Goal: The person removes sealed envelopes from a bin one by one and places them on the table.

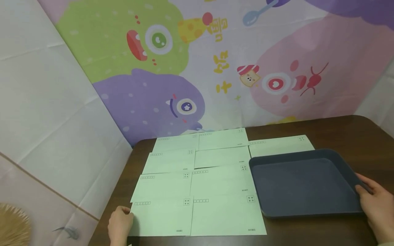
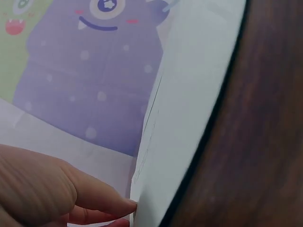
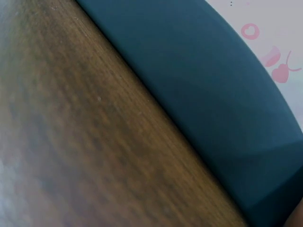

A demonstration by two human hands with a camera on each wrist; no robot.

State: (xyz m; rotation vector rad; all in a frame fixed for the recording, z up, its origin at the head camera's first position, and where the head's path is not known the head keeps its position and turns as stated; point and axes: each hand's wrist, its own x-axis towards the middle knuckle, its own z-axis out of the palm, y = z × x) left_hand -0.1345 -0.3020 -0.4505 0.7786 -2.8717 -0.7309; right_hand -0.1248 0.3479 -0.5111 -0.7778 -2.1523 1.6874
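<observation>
My left hand [image 1: 119, 222] is at the left edge of the front-left envelope [image 1: 161, 218], a pale green one with a row of postcode boxes. In the left wrist view, the fingertips of the left hand [image 2: 57, 194] pinch that envelope's edge [image 2: 156, 189]. On the right, my right hand [image 1: 377, 205] grips the right rim of a dark rectangular serving tray [image 1: 304, 188], thumb over the rim. The right wrist view has the tray's outer side [image 3: 189, 94] low over the wood, with only a sliver of the hand at the corner.
Several more envelopes lie in two columns, such as a front-right envelope [image 1: 227, 217]. Another envelope [image 1: 281, 145] is partly hidden behind the tray. Everything is on a dark brown table [image 1: 347, 136]. A cartoon-printed cloth [image 1: 227, 106] hangs at its back edge.
</observation>
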